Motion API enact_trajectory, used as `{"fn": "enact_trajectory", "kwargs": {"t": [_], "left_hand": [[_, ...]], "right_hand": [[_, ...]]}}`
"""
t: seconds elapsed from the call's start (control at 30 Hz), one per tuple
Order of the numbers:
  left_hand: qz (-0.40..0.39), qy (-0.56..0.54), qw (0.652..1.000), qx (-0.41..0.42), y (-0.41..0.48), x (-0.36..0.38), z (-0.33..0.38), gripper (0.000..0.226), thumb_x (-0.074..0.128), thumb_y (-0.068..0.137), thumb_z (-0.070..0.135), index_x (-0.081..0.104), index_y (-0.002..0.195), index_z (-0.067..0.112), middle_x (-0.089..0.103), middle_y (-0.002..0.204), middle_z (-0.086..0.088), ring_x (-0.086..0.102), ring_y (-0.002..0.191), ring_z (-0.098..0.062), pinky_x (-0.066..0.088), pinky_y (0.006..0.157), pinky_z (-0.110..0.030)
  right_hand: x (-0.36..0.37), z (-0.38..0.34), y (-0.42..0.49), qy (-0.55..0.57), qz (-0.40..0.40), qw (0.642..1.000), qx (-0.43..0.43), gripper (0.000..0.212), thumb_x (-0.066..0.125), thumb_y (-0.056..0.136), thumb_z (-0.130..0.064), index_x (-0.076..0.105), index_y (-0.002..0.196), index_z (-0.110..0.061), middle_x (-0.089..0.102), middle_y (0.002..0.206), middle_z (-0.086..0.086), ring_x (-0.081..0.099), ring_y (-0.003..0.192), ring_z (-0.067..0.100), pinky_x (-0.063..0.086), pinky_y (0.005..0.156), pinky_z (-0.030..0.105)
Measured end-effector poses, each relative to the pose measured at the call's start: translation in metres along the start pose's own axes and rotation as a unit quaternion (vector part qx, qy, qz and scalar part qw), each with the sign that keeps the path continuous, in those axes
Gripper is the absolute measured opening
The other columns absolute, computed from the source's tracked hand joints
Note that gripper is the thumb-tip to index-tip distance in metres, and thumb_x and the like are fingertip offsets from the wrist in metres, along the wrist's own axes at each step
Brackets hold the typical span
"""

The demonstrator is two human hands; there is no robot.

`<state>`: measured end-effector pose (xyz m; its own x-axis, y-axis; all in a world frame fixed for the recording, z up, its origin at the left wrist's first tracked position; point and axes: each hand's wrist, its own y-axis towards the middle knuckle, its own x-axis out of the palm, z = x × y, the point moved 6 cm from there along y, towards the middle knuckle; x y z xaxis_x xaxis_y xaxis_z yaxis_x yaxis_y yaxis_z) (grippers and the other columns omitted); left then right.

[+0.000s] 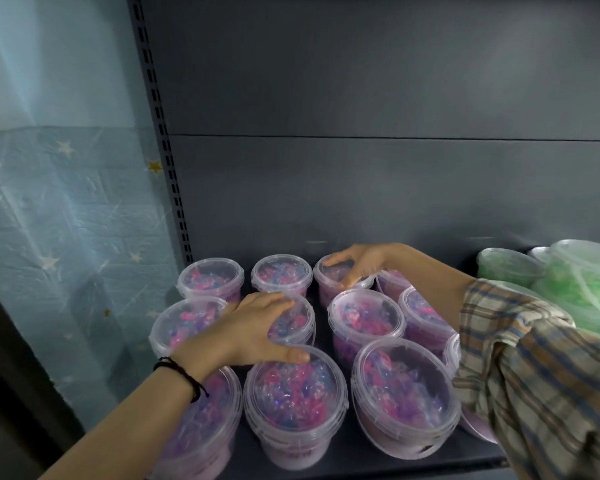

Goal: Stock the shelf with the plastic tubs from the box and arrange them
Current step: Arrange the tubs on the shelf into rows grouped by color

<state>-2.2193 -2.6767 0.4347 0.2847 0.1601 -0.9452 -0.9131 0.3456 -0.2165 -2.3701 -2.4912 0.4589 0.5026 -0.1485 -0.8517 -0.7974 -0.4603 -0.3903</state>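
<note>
Shop: slotted metal shelving (361,202), rows of identical tubs (298,393).

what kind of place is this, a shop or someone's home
Most likely a shop or stockroom: a dark metal shelf with a slotted upright, rows of identical lidded tubs of pink and blue pieces, and green tubs massed to the right.

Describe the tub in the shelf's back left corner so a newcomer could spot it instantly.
Find the dark grey metal shelf and follow its slotted upright post down. The clear-lidded plastic tub of pink and blue pieces stands beside the post's foot, in the back row. Unlike its neighbours, it has tubs only to its right and front.
</note>
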Motion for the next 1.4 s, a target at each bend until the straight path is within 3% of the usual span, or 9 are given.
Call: {"fn": "enact_trajectory", "kwargs": {"t": [0.17, 0.3, 0.43, 0.6, 0.7, 0.87, 1.0, 1.17, 1.4], "left_hand": [[0.005, 0.011, 1.000, -0.002, 0.000, -0.003, 0.002, 0.126, 0.031, 0.045, 0.095, 0.009, 0.154, 0.035, 0.002, 0.161, 0.012, 0.000, 0.148, -0.012, 0.005, 0.118, -0.040], [0.013, 0.012, 1.000, 0.003, -0.001, -0.003, 0.003, 0.126, 0.032, 0.046, 0.095, 0.011, 0.154, 0.033, 0.004, 0.161, 0.011, 0.002, 0.148, -0.013, 0.006, 0.118, -0.040], [0.015, 0.009, 1.000, 0.003, -0.001, -0.003, 0.003, 0.125, 0.033, 0.047, 0.095, 0.013, 0.154, 0.033, 0.005, 0.162, 0.010, 0.002, 0.148, -0.013, 0.007, 0.119, -0.041], [0.020, 0.003, 1.000, 0.009, -0.003, -0.003, 0.002, 0.123, 0.035, 0.050, 0.094, 0.013, 0.154, 0.033, 0.006, 0.161, 0.010, 0.004, 0.147, -0.012, 0.008, 0.117, -0.039], [0.021, 0.010, 1.000, 0.008, -0.003, -0.003, 0.002, 0.122, 0.035, 0.050, 0.094, 0.013, 0.154, 0.032, 0.007, 0.161, 0.010, 0.005, 0.147, -0.013, 0.009, 0.117, -0.039], [0.020, 0.009, 1.000, 0.005, -0.001, -0.002, 0.001, 0.121, 0.037, 0.052, 0.093, 0.013, 0.153, 0.032, 0.008, 0.161, 0.010, 0.004, 0.147, -0.013, 0.009, 0.117, -0.040], [0.019, 0.007, 1.000, 0.006, -0.001, -0.002, 0.000, 0.120, 0.038, 0.053, 0.093, 0.013, 0.153, 0.033, 0.007, 0.161, 0.010, 0.004, 0.147, -0.013, 0.008, 0.117, -0.040], [0.038, -0.001, 0.999, 0.019, 0.002, -0.002, -0.002, 0.122, 0.037, 0.051, 0.096, 0.016, 0.153, 0.033, 0.010, 0.160, 0.010, 0.007, 0.147, -0.012, 0.011, 0.117, -0.039], [0.029, 0.000, 0.999, 0.016, 0.003, -0.002, -0.002, 0.127, 0.032, 0.045, 0.098, 0.014, 0.153, 0.033, 0.008, 0.161, 0.011, 0.004, 0.147, -0.012, 0.009, 0.118, -0.040]], "right_hand": [[-0.003, -0.013, -0.034, -0.028, 0.074, 0.996, -0.052, 0.058, 0.070, 0.087, -0.024, 0.048, 0.140, -0.032, 0.030, 0.154, -0.004, 0.029, 0.141, 0.015, 0.023, 0.107, 0.020], [0.001, -0.017, -0.075, -0.061, 0.074, 0.995, -0.041, 0.050, 0.065, 0.085, -0.054, 0.056, 0.128, -0.030, 0.046, 0.126, -0.007, 0.046, 0.121, 0.013, 0.038, 0.104, 0.028], [0.016, -0.024, -0.095, -0.193, 0.095, 0.976, 0.039, 0.066, 0.037, 0.074, -0.087, 0.055, 0.076, -0.023, 0.052, 0.077, -0.008, 0.054, 0.072, 0.010, 0.046, 0.075, 0.032], [0.041, -0.032, -0.089, -0.253, 0.049, 0.961, 0.095, 0.098, 0.041, 0.059, -0.094, 0.054, 0.124, -0.021, 0.061, 0.116, -0.003, 0.058, 0.112, 0.023, 0.049, 0.091, 0.039], [0.042, -0.045, -0.092, -0.159, 0.019, 0.987, 0.026, 0.089, 0.068, 0.077, -0.061, 0.030, 0.149, -0.025, 0.037, 0.152, -0.003, 0.033, 0.140, 0.021, 0.030, 0.114, 0.036], [0.041, -0.041, -0.100, -0.056, -0.083, 0.995, -0.013, 0.095, 0.079, 0.079, -0.018, 0.020, 0.151, -0.038, 0.013, 0.160, -0.016, 0.016, 0.146, 0.008, 0.024, 0.112, 0.023], [0.038, -0.042, -0.100, -0.009, -0.030, 0.999, 0.004, 0.087, 0.072, 0.083, -0.043, 0.020, 0.152, -0.032, 0.018, 0.159, -0.012, 0.018, 0.146, 0.011, 0.022, 0.116, 0.027], [0.047, -0.041, -0.090, -0.212, 0.090, 0.964, 0.130, 0.106, 0.038, 0.070, -0.090, 0.019, 0.153, -0.027, 0.018, 0.160, 0.006, 0.025, 0.145, 0.031, 0.030, 0.113, 0.046], [0.044, -0.045, -0.087, -0.142, 0.030, 0.989, 0.025, 0.094, 0.072, 0.074, -0.060, 0.026, 0.150, -0.030, 0.025, 0.157, -0.002, 0.028, 0.142, 0.021, 0.029, 0.115, 0.036]]}}
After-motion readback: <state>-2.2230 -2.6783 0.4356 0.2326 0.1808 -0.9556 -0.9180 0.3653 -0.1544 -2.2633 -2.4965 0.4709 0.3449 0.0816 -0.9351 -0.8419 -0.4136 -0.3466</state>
